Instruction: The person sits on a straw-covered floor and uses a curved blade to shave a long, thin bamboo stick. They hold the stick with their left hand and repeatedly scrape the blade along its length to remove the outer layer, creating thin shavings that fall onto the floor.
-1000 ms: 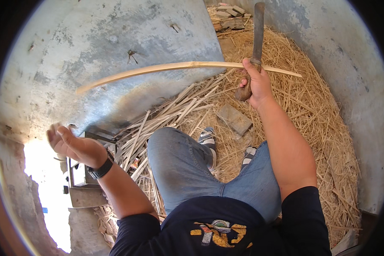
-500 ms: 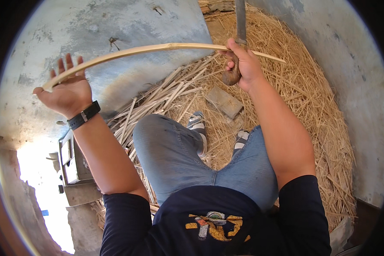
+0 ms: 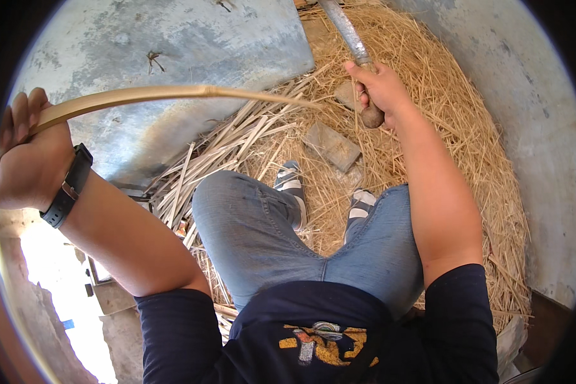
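Observation:
At the far left my left hand (image 3: 35, 150), a dark watch on its wrist, is raised and closed round one end of a long, pale bamboo strip (image 3: 173, 91). The strip arches to the right, and its thin far end hangs free above the straw. On the right my right hand (image 3: 383, 89) grips the handle of a large knife (image 3: 345, 32), with the rounded wooden butt showing below the fingers. Its long metal blade points away, up and to the left, and runs to the picture's top edge. Strip and knife are apart.
Straw-like shavings (image 3: 454, 160) heap up on the right against a grey wall (image 3: 525, 115). Split strips (image 3: 230, 144) lie in a pile beside a blue-grey panel (image 3: 237, 38). A flat block (image 3: 331, 146) rests on the floor in front of my feet.
My left hand has closed on the strip and moved left and nearer, drawing the strip out of my right hand. The knife's blade has tilted left.

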The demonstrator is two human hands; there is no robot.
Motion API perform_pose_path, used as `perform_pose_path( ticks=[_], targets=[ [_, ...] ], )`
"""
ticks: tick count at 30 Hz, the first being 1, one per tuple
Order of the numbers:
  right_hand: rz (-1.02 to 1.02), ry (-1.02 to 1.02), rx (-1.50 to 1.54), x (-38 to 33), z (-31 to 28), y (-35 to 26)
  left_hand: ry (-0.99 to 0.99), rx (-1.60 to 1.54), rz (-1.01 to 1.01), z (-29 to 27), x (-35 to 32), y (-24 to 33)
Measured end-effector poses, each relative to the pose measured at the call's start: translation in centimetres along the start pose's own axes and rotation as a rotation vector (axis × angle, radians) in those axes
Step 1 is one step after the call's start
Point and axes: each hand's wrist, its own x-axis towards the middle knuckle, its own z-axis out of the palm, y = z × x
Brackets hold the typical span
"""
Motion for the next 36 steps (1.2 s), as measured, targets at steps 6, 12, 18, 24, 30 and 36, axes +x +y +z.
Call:
perform_pose_path(
  ticks=[6,12,18,24,30,36],
  targets=[
    [-0.027,0.041,-0.085,-1.5,-0.2,-0.9,-0.365,-0.173,-0.225,-1.8,-0.3,-1.3],
    [-0.107,0.086,-0.274,-3.8,0.1,-1.1,-0.266,-0.124,-0.177,0.2,-2.3,-2.1],
    [-0.24,0.067,-0.38,-7.3,4.8,-3.3,-0.209,-0.089,-0.225,3.4,-4.5,-3.4],
    [-0.285,0.004,-0.226,-15.0,11.0,-2.8,-0.218,-0.103,-0.247,5.0,-3.8,-4.6],
    [0.036,-0.065,-0.472,-10.2,10.0,7.3,-0.118,-0.038,-0.255,5.4,-3.9,-5.4],
    [-0.297,-0.02,-0.438,-12.8,10.5,3.6,-0.249,-0.173,-0.355,2.9,-2.7,-5.9]
  ],
)
